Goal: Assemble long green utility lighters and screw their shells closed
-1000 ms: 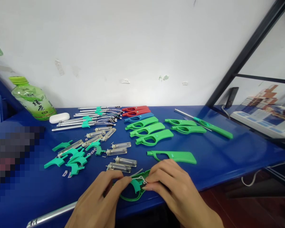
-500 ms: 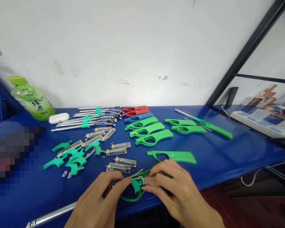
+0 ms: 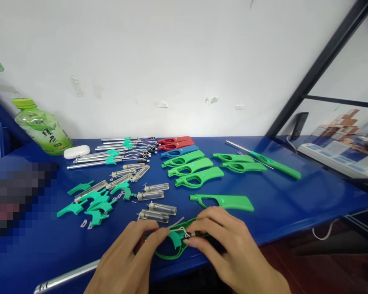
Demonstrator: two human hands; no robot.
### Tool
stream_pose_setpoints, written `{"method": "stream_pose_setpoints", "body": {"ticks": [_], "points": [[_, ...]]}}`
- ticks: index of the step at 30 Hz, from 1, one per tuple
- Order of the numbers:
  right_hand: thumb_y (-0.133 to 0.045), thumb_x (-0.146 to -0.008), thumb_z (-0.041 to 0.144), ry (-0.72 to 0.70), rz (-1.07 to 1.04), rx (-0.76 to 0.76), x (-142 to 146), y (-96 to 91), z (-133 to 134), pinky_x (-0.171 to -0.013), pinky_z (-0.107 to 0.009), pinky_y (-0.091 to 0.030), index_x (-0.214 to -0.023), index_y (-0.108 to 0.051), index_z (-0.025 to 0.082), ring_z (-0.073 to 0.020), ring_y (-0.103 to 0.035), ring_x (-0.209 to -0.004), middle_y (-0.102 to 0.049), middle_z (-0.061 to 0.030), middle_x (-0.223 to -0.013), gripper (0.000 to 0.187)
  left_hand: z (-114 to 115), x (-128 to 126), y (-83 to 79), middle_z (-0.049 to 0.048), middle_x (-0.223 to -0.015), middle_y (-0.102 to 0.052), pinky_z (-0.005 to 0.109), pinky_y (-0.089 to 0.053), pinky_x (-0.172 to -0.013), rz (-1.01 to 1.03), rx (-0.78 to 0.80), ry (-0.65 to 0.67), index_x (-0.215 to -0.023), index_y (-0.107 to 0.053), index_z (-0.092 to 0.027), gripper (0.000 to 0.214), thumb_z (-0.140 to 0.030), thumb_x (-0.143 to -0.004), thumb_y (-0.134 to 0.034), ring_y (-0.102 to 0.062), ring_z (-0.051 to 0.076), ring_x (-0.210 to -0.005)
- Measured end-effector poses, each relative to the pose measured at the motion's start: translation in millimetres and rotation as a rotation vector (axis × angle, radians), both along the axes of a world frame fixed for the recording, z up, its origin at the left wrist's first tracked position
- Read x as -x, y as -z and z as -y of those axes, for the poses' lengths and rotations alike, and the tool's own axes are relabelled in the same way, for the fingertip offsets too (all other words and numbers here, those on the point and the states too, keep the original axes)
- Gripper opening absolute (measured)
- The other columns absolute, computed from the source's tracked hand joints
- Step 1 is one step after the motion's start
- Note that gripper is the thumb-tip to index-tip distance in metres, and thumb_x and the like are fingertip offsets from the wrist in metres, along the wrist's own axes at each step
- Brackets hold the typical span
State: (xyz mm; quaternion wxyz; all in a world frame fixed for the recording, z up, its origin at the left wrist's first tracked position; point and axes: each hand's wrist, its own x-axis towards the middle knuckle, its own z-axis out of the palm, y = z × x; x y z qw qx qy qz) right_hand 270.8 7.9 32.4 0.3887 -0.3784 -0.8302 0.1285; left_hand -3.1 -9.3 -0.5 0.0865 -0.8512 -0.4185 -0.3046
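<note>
At the table's front edge, my left hand (image 3: 125, 255) is closed around the narrow end of an open green lighter shell (image 3: 168, 257), where a silver metal tube (image 3: 67, 276) sticks out to the left. A teal trigger (image 3: 176, 240) sits inside the shell's loop. My right hand (image 3: 230, 247) pinches a small igniter (image 3: 189, 235) with a white wire (image 3: 181, 230) over the shell's inside. The fingers hide part of the igniter and most of the shell's handle.
Gas tanks (image 3: 153, 215), loose teal triggers (image 3: 99, 202) and wired metal tubes (image 3: 95, 161) lie to the left. Several green shell halves (image 3: 233, 202) lie behind my hands. An assembled lighter (image 3: 276, 165) is at right, a tea bottle (image 3: 46, 130) at back left.
My right fingers have shifted slightly on the igniter, so more of it shows between thumb and fingertip. My left hand stays on the shell.
</note>
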Motion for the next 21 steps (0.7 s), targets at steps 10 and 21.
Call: {"method": "stream_pose_setpoints", "body": {"ticks": [10,21], "points": [[-0.060,-0.122,0.032,-0.013,0.034,0.035,2.3,-4.5,1.4,-0.081,-0.032,-0.054,-0.102,-0.076,0.025,-0.0179,-0.070,-0.085,-0.075,0.0000,-0.098,0.027,2.2,4.5,1.7,0.0054,-0.129,-0.078,0.024,-0.066,-0.104,-0.027,-0.008,-0.020,-0.146,-0.069,-0.030,0.044,-0.013,-0.111,-0.049,-0.084,0.016,-0.113],[-0.063,-0.121,0.030,-0.047,0.063,-0.017,-2.0,-5.0,1.3,-0.081,-0.033,-0.057,-0.111,-0.079,0.024,-0.0171,-0.073,-0.084,-0.076,-0.0014,-0.100,0.020,-0.5,3.6,-0.9,0.0058,-0.123,-0.077,0.022,-0.067,-0.096,-0.012,0.002,0.019,-0.144,-0.069,-0.028,0.044,-0.010,-0.110,-0.049,-0.083,0.016,-0.107]]}}
